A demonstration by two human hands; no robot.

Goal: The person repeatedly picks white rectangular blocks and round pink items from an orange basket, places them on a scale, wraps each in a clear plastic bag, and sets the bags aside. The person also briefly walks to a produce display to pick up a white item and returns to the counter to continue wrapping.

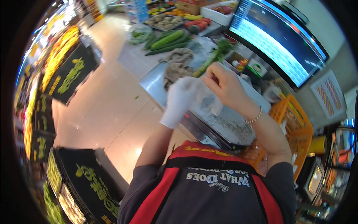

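A white knitted glove covers my left hand, which is raised over the near end of a metal-topped counter. My right hand is bare, with a beaded bracelet at the wrist. Its fingers are curled in, and its thumb tip is close to the gloved fingers; nothing shows inside it. Below and between the hands is a blurred piece of white fabric. Blur hides whether the left fingers grip this fabric. Just beyond the gloved hand lies a crumpled grey-brown cloth.
Cucumbers, a leafy green stalk and tomatoes lie farther along the counter. A monitor overhangs its right side. An orange plastic basket stands by my right arm. Black produce stands line the left beyond the tiled floor.
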